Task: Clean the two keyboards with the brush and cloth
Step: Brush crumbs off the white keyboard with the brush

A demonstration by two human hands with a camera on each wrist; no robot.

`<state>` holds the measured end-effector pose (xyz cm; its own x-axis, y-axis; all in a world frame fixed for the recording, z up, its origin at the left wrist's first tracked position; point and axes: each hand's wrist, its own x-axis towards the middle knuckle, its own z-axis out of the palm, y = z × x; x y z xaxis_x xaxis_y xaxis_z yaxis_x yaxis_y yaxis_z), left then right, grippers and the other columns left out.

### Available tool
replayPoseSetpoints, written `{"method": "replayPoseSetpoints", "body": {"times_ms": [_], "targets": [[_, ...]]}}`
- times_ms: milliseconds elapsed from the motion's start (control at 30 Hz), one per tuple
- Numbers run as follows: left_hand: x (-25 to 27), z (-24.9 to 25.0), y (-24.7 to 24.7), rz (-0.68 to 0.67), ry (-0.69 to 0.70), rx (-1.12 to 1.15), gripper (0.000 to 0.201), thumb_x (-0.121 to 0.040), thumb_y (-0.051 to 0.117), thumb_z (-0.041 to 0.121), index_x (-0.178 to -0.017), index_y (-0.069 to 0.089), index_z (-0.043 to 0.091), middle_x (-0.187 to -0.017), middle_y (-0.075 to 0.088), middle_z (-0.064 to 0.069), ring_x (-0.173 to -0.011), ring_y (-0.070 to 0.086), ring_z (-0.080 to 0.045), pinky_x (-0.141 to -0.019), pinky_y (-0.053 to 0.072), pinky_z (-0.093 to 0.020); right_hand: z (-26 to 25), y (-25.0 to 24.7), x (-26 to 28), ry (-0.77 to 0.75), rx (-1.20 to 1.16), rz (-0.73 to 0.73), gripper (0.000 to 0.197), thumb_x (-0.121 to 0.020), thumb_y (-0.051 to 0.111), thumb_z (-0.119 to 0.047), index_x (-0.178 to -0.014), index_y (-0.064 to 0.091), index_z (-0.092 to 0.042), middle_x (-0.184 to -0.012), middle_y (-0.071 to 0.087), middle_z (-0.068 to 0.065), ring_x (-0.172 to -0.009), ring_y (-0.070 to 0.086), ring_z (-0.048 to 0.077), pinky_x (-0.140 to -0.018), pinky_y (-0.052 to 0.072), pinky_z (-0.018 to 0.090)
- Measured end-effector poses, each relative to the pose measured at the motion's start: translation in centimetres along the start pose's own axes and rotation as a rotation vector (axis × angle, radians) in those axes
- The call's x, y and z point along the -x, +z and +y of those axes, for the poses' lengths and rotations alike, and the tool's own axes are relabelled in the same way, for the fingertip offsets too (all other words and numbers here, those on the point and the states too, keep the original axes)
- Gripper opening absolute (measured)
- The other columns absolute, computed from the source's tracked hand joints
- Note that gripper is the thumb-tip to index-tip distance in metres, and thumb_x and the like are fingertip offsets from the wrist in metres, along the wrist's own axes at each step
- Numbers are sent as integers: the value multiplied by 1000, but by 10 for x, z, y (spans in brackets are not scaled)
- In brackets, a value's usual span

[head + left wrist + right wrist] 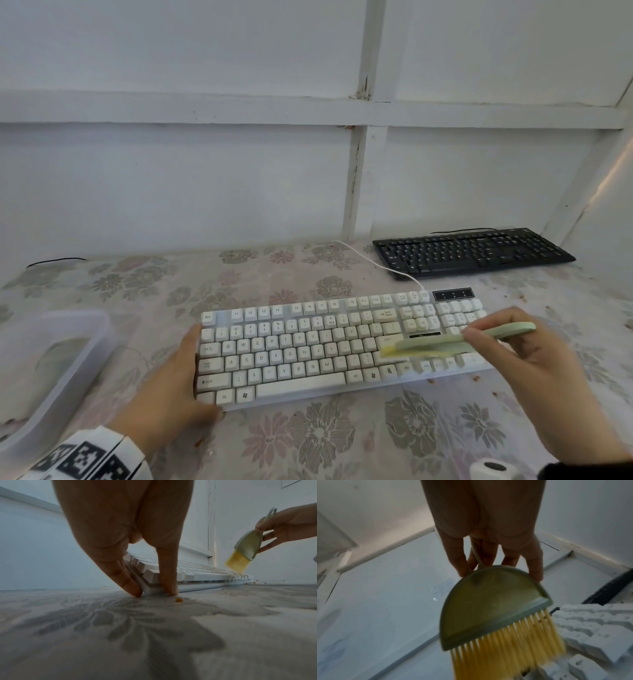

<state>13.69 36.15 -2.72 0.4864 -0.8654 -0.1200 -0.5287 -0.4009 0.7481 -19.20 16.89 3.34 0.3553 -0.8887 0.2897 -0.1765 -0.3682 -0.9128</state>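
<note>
The person is brushing the white keyboard (342,346), which is lying near the front edge of the surface (308,445), right of centre. The right hand (534,370) is pinching the green brush (455,342) by its thin handle, fingers (534,566) curled round it, yellow bristles hanging just over the right-hand keys. The left hand (171,394) is bracing the keyboard's left end, fingers (128,580) straight against it. Short, light strokes toward the front edge would probably flick the orange crumbs clear. The keycaps are looking cream and speckled.
</note>
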Motion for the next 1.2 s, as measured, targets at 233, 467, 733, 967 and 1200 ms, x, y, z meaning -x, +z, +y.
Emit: {"method": "replayPoseSetpoints", "body": {"times_ms": [233, 467, 733, 967, 1200], "targets": [[0, 1, 0, -6, 11, 4, 101, -44, 77, 32, -122, 20, 63, -109, 65, 19, -96, 66, -2, -87, 54, -36, 13, -14, -4, 0, 255, 65, 21, -85, 65, -12, -73, 59, -27, -69, 61, -6, -59, 55, 33, -44, 38, 20], [0, 4, -1, -8, -3, -9, 108, -40, 73, 38, -130, 17, 54, -110, 64, 18, -96, 65, -3, -86, 54, -32, 23, -24, -10, -24, 223, 74, 7, -81, 68, -22, -82, 61, -26, -74, 63, -9, -69, 52, 24, -62, 39, 36], [-2, -1, -1, -12, -16, -39, 106, -47, 75, 28, -129, 15, 56, -103, 67, 17, -89, 67, -3, -82, 55, -32, 32, -48, -24, -26, 247, 213, 10, -83, 68, -17, -82, 62, -26, -80, 63, -7, -75, 56, 22, -61, 44, 30], [-2, -2, 0, -16, -22, -73, 106, -52, 78, 22, -132, 15, 51, -105, 65, 17, -91, 66, -3, -82, 55, -30, 32, -53, -19, -25, 372, 244, 8, -84, 65, -32, -79, 60, -37, -82, 62, -12, -77, 55, 18, -61, 43, 32], [-2, -1, -1, -6, -17, -85, 107, -50, 77, 23, -133, 15, 51, -107, 64, 18, -93, 64, -3, -83, 55, -30, -12, -5, 0, -71, 373, 248, 28, -86, 63, -11, -72, 54, -34, -73, 61, -1, -55, 52, 18, -51, 38, 9]]}}
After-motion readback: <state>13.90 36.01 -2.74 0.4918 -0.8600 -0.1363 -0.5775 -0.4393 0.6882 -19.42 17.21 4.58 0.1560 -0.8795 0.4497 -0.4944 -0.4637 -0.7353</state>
